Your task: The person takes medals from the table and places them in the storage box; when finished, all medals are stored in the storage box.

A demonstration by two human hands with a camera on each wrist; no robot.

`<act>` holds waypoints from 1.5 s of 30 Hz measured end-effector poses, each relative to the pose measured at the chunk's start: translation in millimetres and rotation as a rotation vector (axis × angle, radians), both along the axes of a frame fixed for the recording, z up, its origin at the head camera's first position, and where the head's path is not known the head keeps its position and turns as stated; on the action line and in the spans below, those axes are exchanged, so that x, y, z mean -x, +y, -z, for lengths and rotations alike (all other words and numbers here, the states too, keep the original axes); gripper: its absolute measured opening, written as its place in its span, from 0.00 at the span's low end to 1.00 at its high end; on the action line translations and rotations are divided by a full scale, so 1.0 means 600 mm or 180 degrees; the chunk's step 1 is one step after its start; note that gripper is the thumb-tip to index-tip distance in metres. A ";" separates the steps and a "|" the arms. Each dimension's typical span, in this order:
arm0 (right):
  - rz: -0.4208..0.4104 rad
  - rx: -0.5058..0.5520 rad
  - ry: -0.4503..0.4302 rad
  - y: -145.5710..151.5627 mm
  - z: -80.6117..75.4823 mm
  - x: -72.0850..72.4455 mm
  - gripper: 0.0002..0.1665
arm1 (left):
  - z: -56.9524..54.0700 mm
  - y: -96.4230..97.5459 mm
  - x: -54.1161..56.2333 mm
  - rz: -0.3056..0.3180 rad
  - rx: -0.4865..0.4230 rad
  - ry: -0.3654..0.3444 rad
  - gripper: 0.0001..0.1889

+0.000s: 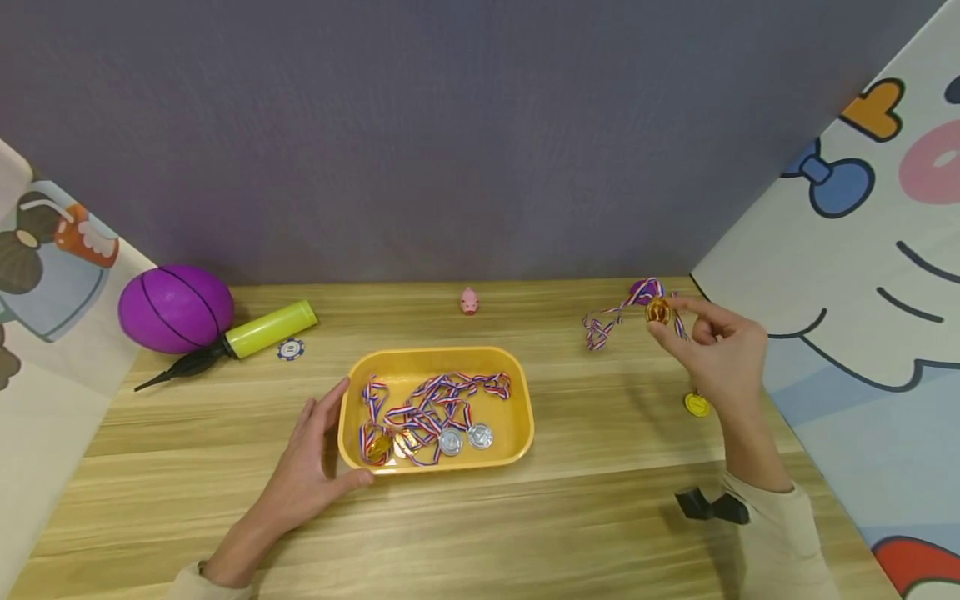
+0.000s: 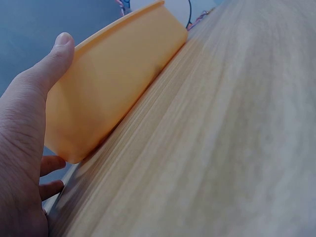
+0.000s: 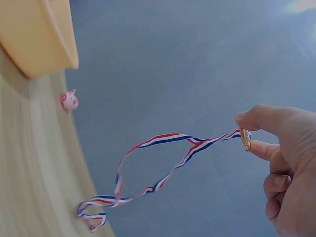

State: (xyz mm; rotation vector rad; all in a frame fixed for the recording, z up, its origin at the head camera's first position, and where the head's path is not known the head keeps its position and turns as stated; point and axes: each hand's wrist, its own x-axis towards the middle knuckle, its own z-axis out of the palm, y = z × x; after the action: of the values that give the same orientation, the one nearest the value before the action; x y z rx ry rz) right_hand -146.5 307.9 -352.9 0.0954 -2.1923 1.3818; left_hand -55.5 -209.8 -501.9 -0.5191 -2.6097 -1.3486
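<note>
My right hand [image 1: 716, 354] pinches a gold medal [image 1: 657, 312] between thumb and forefinger, raised above the table's right side. In the right wrist view its red, white and blue ribbon [image 3: 163, 138] trails away to the wooden surface. With thumb and fingers spread round its front left corner, my left hand [image 1: 303, 471] holds a yellow tray [image 1: 525, 425]. Inside the tray lie gold medals [image 1: 378, 448], silver medals [image 1: 480, 435] and tangled striped ribbons. A second gold medal [image 1: 697, 405] rests on the table under the right wrist, its ribbon partly hidden by the hand.
A pink pig figure [image 1: 469, 301] stands behind the tray. Leftward are a purple ball [image 1: 176, 308], a yellow-green hand pump [image 1: 272, 330] and a poker chip [image 1: 290, 349]. A purple object [image 1: 642, 291] lies at back right, partly covered by ribbon. Walls bound the back and both sides.
</note>
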 end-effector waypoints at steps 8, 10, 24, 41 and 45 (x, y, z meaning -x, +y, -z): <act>-0.0103 0.0234 0.0226 -0.018 -0.016 0.001 0.17 | 0.001 0.001 0.000 0.0002 0.0017 0.0008 0.66; -0.0122 0.0229 0.0305 -0.022 -0.021 0.003 0.18 | 0.000 0.000 0.000 0.0001 0.0010 0.0006 0.66; -0.0417 0.0708 0.0649 -0.063 -0.061 0.011 0.19 | -0.001 0.000 0.001 -0.0001 0.0022 0.0000 0.67; -0.0539 0.0826 0.0934 -0.120 -0.112 0.008 0.17 | 0.000 -0.001 0.000 -0.0001 0.0005 0.0014 0.66; -0.0509 0.0808 0.1059 -0.130 -0.125 0.008 0.16 | 0.000 -0.001 0.001 0.0003 0.0005 0.0033 0.66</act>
State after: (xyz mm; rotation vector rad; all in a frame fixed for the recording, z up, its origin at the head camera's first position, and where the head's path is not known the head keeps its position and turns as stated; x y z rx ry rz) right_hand -151.2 230.1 -277.7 0.3851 -1.7549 1.5922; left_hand -55.8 -210.3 -502.0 -0.5262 -2.6030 -1.3406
